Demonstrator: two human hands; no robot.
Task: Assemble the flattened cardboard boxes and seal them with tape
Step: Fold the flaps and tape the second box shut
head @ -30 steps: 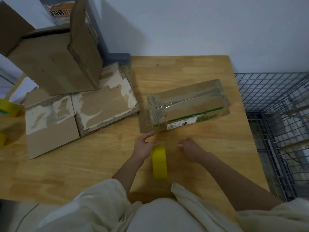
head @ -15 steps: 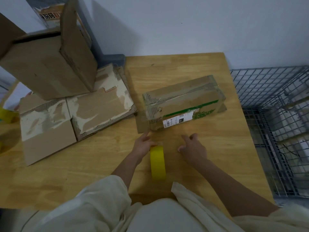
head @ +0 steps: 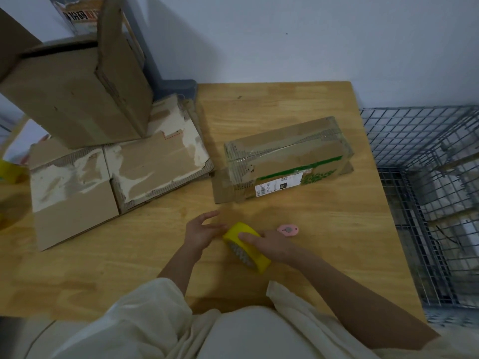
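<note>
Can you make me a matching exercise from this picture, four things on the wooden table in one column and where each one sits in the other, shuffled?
Things
1. yellow roll of tape
2. small pink oval cutter
3. taped cardboard box with the green stripe
4. flattened torn cardboard boxes

Places
A. on the table's left part, under an upright box
B. between the left hand and right hand
C. on the table just beyond the right hand
D. towards the table's far right, by the wire cage

Pairs: 1-B, 2-C, 3-D, 4-A
</note>
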